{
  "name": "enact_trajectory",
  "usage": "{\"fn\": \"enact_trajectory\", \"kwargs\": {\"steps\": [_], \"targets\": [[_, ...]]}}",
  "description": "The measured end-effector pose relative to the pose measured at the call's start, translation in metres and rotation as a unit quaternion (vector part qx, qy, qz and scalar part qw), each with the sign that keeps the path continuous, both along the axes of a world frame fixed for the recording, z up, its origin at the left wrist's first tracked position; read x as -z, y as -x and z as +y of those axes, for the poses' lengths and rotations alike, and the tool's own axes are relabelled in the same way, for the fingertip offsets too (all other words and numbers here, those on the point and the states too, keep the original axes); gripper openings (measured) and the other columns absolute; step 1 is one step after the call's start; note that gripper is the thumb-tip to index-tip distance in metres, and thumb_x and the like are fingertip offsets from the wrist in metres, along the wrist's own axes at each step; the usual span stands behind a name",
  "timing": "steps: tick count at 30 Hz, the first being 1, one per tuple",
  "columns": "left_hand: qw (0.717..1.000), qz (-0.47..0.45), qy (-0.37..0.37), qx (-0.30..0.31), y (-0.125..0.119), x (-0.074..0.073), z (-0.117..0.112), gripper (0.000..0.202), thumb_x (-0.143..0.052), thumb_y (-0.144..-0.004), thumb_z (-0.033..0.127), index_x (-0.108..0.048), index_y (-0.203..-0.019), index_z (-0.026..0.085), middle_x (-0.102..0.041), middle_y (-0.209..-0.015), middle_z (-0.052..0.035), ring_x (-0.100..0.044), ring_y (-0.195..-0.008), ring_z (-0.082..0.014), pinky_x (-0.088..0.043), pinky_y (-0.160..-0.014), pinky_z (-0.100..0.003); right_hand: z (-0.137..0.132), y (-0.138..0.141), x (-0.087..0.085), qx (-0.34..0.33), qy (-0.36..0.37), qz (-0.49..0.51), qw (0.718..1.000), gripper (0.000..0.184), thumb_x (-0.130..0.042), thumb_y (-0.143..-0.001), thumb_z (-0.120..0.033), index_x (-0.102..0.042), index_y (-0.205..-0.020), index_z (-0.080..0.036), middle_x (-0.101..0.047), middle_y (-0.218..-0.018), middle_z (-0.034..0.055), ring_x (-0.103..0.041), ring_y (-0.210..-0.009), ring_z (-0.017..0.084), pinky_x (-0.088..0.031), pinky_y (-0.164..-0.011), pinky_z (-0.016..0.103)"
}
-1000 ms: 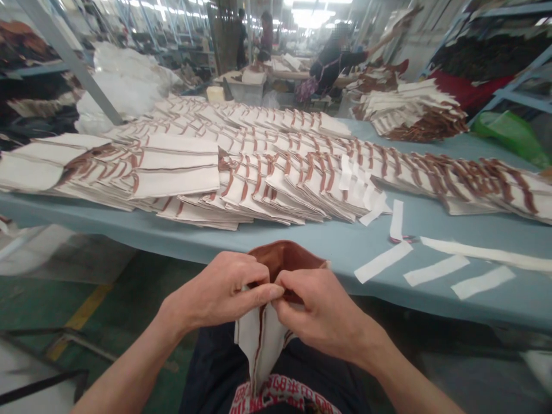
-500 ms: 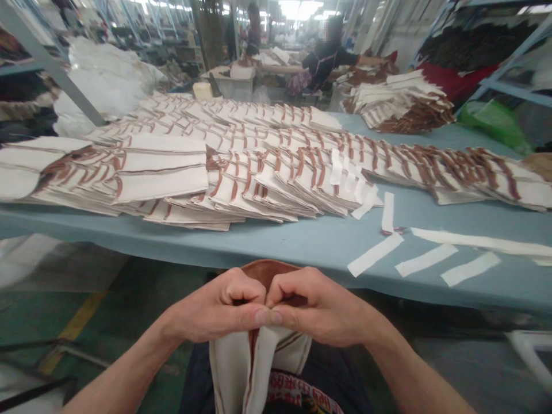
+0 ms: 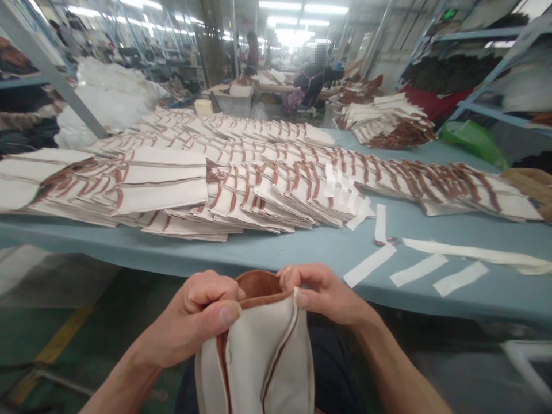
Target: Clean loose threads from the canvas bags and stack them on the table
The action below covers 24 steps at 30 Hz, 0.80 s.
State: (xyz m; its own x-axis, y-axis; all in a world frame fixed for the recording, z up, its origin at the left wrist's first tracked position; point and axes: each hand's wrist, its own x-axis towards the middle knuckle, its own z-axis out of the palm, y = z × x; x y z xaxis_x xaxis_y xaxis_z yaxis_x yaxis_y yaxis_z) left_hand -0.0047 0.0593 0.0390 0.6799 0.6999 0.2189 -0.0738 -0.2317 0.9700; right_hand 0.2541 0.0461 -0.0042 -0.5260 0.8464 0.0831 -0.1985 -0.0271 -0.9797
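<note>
A cream fabric piece [image 3: 263, 351] with brown seams and a brown inner side hangs in front of me, its top edge spread into a rounded opening. My left hand [image 3: 207, 313] pinches that edge on the left, thumb outside and fingers curled within. On the right, my right hand [image 3: 317, 293] grips the rim where a pale seam meets it. Both hands are below the near edge of the blue table [image 3: 276, 253]. The lower end of the piece runs out of view.
Overlapping rows of similar cream and brown pieces [image 3: 259, 195] cover much of the table. White strips [image 3: 418, 270] lie at the right, near a long pale band [image 3: 470, 248]. A green bag [image 3: 474, 141] sits by the right shelf. A co-worker [image 3: 313, 77] is at a farther table.
My hands have moved apart from their thumb-to-thumb pinch, drawing the rim wide between them. More of the cream front now shows. The camera has tilted slightly upward.
</note>
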Motion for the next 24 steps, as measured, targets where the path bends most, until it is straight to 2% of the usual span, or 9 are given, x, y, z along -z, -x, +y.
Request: {"fn": "enact_trajectory", "kwargs": {"steps": [5,8,11,13,15,18,21,24], "targets": [[0.993,-0.103,0.043,-0.048,-0.007,0.009,-0.006,0.062,-0.053,-0.098,0.06,-0.03,-0.056,0.02,-0.034,-0.05,0.004,-0.034,-0.044,-0.0102,-0.029,-0.043,-0.026,0.007,0.016,0.008,0.01,0.049,0.076,0.996,0.055,-0.082,-0.077,-0.063,-0.047,-0.069,-0.02,-0.049,-0.065,-0.0047,-0.043,-0.061,0.012,-0.034,-0.06,0.025],[0.987,-0.132,0.0,-0.096,-0.011,0.016,-0.011,0.06,-0.047,-0.101,0.057,-0.03,-0.055,0.021,-0.04,-0.049,0.002,-0.042,-0.045,-0.0129,-0.036,-0.045,-0.029,0.009,0.02,0.007,0.009,0.058,0.101,0.993,0.059,-0.079,-0.076,-0.067,-0.043,-0.069,-0.022,-0.045,-0.062,-0.0066,-0.037,-0.055,0.01,-0.03,-0.054,0.023],[0.984,-0.078,-0.073,-0.142,-0.009,0.017,-0.012,0.059,-0.046,-0.103,0.052,-0.029,-0.056,0.021,-0.034,-0.051,0.0028,-0.038,-0.046,-0.012,-0.031,-0.046,-0.028,0.008,0.013,0.002,0.011,0.058,0.107,0.993,0.056,-0.081,-0.078,-0.063,-0.044,-0.069,-0.021,-0.043,-0.06,-0.0075,-0.035,-0.054,0.009,-0.028,-0.053,0.023],[0.984,-0.037,-0.1,-0.142,-0.005,0.015,-0.01,0.058,-0.046,-0.104,0.051,-0.028,-0.058,0.02,-0.028,-0.053,0.0042,-0.033,-0.047,-0.0109,-0.028,-0.046,-0.028,0.008,0.006,-0.003,0.005,0.054,0.099,0.994,0.053,-0.082,-0.079,-0.058,-0.047,-0.07,-0.02,-0.045,-0.061,-0.0068,-0.037,-0.056,0.009,-0.028,-0.054,0.023],[0.983,0.001,-0.12,-0.138,0.0,0.014,-0.006,0.058,-0.044,-0.105,0.053,-0.029,-0.06,0.02,-0.029,-0.055,0.0045,-0.033,-0.048,-0.0104,-0.027,-0.048,-0.027,0.008,0.001,-0.01,-0.002,0.051,0.087,0.995,0.049,-0.082,-0.082,-0.055,-0.05,-0.072,-0.019,-0.047,-0.063,-0.0058,-0.038,-0.057,0.009,-0.028,-0.055,0.023],[0.974,0.024,-0.158,-0.161,0.004,0.017,0.0,0.059,-0.046,-0.103,0.057,-0.029,-0.059,0.021,-0.027,-0.054,0.0051,-0.032,-0.049,-0.0104,-0.026,-0.049,-0.026,0.01,-0.001,-0.02,-0.01,0.046,0.07,0.996,0.049,-0.08,-0.083,-0.056,-0.053,-0.074,-0.017,-0.048,-0.066,-0.0052,-0.038,-0.058,0.009,-0.027,-0.055,0.023],[0.967,0.064,-0.165,-0.185,0.007,0.023,0.004,0.061,-0.047,-0.101,0.059,-0.031,-0.056,0.021,-0.028,-0.051,0.0052,-0.031,-0.049,-0.0113,-0.028,-0.049,-0.026,0.011,0.001,-0.03,-0.018,0.04,0.044,0.998,0.048,-0.08,-0.084,-0.057,-0.056,-0.075,-0.016,-0.05,-0.067,-0.0046,-0.037,-0.059,0.009,-0.026,-0.056,0.023],[0.966,0.104,-0.149,-0.183,0.013,0.026,0.007,0.061,-0.047,-0.101,0.058,-0.037,-0.054,0.021,-0.036,-0.051,0.0036,-0.034,-0.052,-0.0124,-0.032,-0.05,-0.025,0.008,0.003,-0.04,-0.007,0.022,-0.025,0.999,0.049,-0.076,-0.086,-0.059,-0.058,-0.077,-0.015,-0.046,-0.066,-0.006,-0.032,-0.059,0.008,-0.022,-0.056,0.024]]}}
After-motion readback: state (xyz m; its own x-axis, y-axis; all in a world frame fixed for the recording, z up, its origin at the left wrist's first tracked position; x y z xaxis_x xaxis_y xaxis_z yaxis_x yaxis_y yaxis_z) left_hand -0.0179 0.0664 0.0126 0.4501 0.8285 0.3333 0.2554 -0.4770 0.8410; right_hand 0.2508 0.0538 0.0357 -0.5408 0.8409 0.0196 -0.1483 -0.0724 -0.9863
